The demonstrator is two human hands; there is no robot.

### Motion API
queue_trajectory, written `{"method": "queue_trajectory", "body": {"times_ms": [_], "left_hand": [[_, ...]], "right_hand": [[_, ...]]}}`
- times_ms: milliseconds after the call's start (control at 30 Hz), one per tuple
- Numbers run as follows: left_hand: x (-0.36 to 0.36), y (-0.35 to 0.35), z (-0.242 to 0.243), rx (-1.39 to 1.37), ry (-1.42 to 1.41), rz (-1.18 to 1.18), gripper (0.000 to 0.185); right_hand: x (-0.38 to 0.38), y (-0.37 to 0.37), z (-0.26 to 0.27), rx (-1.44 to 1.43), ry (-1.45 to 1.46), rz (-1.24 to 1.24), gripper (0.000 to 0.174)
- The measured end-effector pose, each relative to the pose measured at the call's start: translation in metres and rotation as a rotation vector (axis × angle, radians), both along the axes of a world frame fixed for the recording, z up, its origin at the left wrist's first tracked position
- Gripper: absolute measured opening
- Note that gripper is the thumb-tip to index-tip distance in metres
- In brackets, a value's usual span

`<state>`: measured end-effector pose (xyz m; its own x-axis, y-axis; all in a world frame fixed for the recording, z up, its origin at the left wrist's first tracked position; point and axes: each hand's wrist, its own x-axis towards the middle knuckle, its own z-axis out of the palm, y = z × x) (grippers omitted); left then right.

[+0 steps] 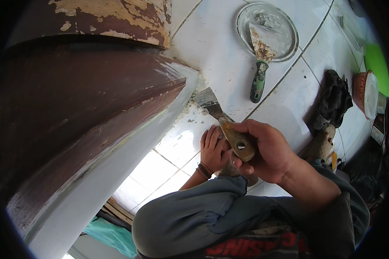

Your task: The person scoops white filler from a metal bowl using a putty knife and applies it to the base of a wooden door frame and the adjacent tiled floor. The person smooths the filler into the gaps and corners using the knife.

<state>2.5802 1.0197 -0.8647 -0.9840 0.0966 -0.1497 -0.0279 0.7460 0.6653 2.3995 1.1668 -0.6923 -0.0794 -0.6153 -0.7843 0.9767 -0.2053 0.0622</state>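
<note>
My right hand grips the worn handle of a putty knife. Its blade reaches the foot of the white wall edge, close to crumbs on the tiled floor. Below the knife, my left hand rests on the tiles, fingers spread, with a braided band at the wrist; it is partly behind the knife and right hand. A second, wider putty knife with a green and black handle lies with its blade over a round metal lid smeared with grey paste.
Brown door frame with peeling paint fills the left. On the right lie a black cloth, a reddish basket and a green plastic item. Teal sheeting is at lower left. My bent knees are close below.
</note>
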Motion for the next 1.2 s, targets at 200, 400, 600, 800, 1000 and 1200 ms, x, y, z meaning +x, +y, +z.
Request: {"method": "queue_trajectory", "body": {"times_ms": [200,400,600,800,1000,1200], "left_hand": [[-0.001,0.001,0.001,-0.043,0.051,-0.003,0.049],[-0.002,0.001,0.001,-0.058,0.088,0.013,0.049],[0.002,0.003,0.001,-0.118,0.077,0.018,0.045],[0.0,0.012,0.01,-0.158,0.025,0.037,0.044],[0.001,0.019,0.015,-0.16,0.017,0.087,0.043],[0.003,0.019,0.015,-0.152,0.015,0.103,0.044]], "right_hand": [[-0.024,0.024,-0.025,0.376,0.461,0.657,0.042],[-0.069,0.01,-0.034,0.17,1.11,1.15,0.046],[-0.102,0.0,-0.057,0.132,1.555,1.403,0.037],[-0.129,-0.019,-0.081,0.097,1.631,1.302,0.035],[-0.142,-0.032,-0.095,0.05,1.675,1.204,0.037],[-0.156,-0.019,-0.073,0.208,1.658,1.268,0.038]]}}
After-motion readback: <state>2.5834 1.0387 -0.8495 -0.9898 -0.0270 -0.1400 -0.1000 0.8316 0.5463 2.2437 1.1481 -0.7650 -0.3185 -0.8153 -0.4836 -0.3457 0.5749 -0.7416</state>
